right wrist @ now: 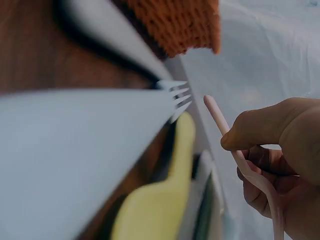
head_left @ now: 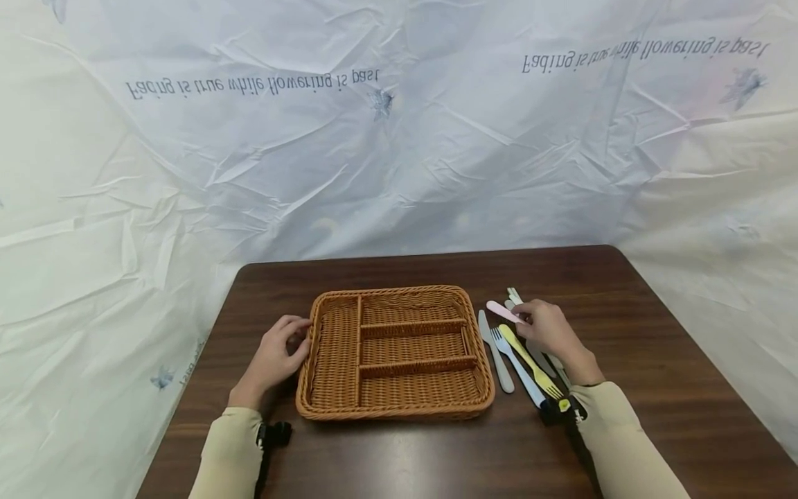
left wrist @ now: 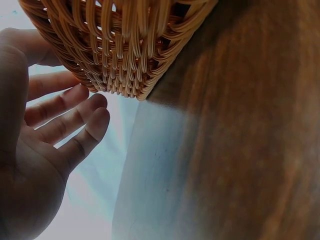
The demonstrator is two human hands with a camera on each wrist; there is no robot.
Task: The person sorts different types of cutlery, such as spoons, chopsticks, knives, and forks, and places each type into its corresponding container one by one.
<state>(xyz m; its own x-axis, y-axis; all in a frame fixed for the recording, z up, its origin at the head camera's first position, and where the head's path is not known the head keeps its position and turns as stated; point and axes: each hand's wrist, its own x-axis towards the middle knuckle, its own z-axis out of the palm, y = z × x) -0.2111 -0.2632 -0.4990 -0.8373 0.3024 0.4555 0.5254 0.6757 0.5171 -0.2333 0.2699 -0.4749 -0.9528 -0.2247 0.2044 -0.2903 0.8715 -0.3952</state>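
Observation:
A brown wicker basket (head_left: 339, 353) with several compartments sits on the table. My left hand (head_left: 277, 353) is at its left end, thumb and fingers apart, fingertips touching the woven side (left wrist: 110, 50). To the basket's right, my right hand (head_left: 551, 333) pinches a pink utensil (head_left: 501, 311) between thumb and fingers. In the right wrist view, the pink utensil (right wrist: 216, 114) is slender and bends near the palm; its kind cannot be told. Under and beside that hand lie a yellow fork (head_left: 522, 350), a pale blue fork (head_left: 516, 364) and a pale knife (head_left: 497, 353).
Past the right hand, pale stick-like ends (head_left: 512, 294) show, partly hidden. More utensils lie beneath the right wrist. The dark wooden table (head_left: 405, 461) has rounded far corners, and a printed white sheet (head_left: 399, 159) hangs behind it.

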